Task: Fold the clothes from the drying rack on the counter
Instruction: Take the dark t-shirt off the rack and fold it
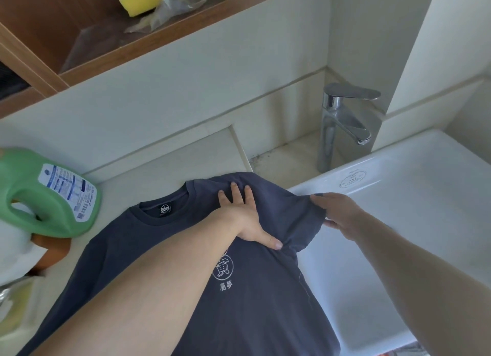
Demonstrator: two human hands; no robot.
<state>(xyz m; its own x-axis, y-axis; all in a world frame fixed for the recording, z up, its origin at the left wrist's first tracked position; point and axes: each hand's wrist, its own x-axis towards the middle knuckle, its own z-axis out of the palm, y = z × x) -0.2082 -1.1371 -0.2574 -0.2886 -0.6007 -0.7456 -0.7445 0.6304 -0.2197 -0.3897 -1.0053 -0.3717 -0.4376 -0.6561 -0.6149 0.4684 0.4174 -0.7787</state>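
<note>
A dark navy cotton T-shirt (255,297) with white printed characters lies front-up on the pale stone counter (170,167), collar toward the wall, its right side hanging over the rim of the white ceramic sink (414,196). The left hand (245,217) presses flat on the shirt's right shoulder, fingers spread and straight, thumb extended. The right hand (338,213) pinches the right sleeve's edge above the sink rim, fingers curled around the fabric. A green plastic detergent jug (50,193) lies just beside the left sleeve. A chrome tap (337,127) stands behind the sink.
</note>
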